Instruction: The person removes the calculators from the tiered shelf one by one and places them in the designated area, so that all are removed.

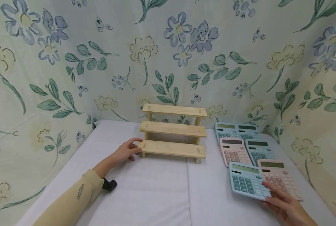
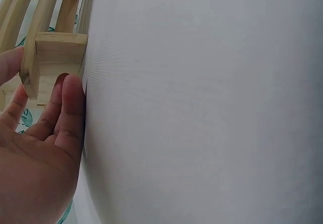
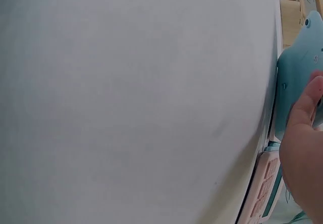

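A three-tier wooden display stand [image 1: 173, 148] stands at the back middle of the table. My left hand [image 1: 127, 150] pinches the left end of its lowest board, with the thumb on one face and a finger on the other in the left wrist view. My right hand [image 1: 286, 202] grips a light blue calculator [image 1: 245, 179] by its right edge, thumb on the key side and fingers under it. The calculator is tilted, keys up, and overlaps the pink calculator [image 1: 282, 180] beside it. Its blue back [image 3: 298, 77] faces the right wrist camera.
Behind the held calculator lie another pink calculator [image 1: 234, 152] and several blue calculators [image 1: 259, 150], close together on the right. White cloth [image 1: 151, 188] covers the table. Floral fabric [image 1: 122, 56] hangs at the back and both sides.
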`<act>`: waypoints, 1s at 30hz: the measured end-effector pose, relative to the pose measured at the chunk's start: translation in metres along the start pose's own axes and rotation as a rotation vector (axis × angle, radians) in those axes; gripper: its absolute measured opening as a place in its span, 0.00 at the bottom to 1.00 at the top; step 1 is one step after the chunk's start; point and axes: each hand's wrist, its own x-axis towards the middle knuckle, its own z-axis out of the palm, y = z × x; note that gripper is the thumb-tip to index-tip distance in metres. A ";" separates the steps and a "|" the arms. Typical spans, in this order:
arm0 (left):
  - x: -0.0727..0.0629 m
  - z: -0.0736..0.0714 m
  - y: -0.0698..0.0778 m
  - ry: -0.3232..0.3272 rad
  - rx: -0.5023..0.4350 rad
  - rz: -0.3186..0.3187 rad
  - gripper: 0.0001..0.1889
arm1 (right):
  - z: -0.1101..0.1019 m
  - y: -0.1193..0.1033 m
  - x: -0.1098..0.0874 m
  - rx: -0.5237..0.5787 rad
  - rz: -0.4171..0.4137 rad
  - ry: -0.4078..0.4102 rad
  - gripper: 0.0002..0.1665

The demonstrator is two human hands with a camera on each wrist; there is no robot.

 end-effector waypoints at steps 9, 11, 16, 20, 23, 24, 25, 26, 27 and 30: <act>0.002 -0.001 0.000 0.002 -0.002 -0.001 0.28 | -0.003 -0.004 0.000 0.064 0.010 -0.039 0.22; 0.002 -0.001 -0.001 0.001 -0.006 0.002 0.28 | -0.003 -0.004 0.000 0.059 0.011 -0.037 0.23; 0.001 0.000 -0.001 -0.008 -0.009 0.000 0.28 | 0.001 -0.004 0.000 0.005 -0.005 0.025 0.27; 0.001 0.000 -0.002 -0.012 -0.009 -0.008 0.28 | 0.005 -0.003 -0.002 -0.152 -0.007 0.089 0.43; 0.001 0.001 -0.002 -0.013 -0.009 -0.006 0.28 | 0.009 -0.003 -0.004 -0.411 0.013 0.135 0.58; 0.001 0.001 -0.002 -0.012 -0.009 -0.007 0.28 | 0.010 -0.002 -0.005 -0.497 0.022 0.151 0.62; 0.001 0.001 -0.002 -0.010 -0.009 -0.006 0.28 | 0.011 -0.002 -0.005 -0.571 0.029 0.165 0.66; 0.001 0.000 -0.001 -0.010 -0.009 -0.006 0.28 | 0.012 -0.002 -0.005 -0.625 0.030 0.172 0.69; 0.001 0.000 -0.001 -0.007 -0.008 -0.008 0.28 | 0.012 -0.003 -0.005 -0.656 0.032 0.180 0.71; 0.001 0.000 -0.001 -0.006 -0.005 -0.010 0.28 | 0.013 -0.003 -0.003 -0.694 0.022 0.193 0.72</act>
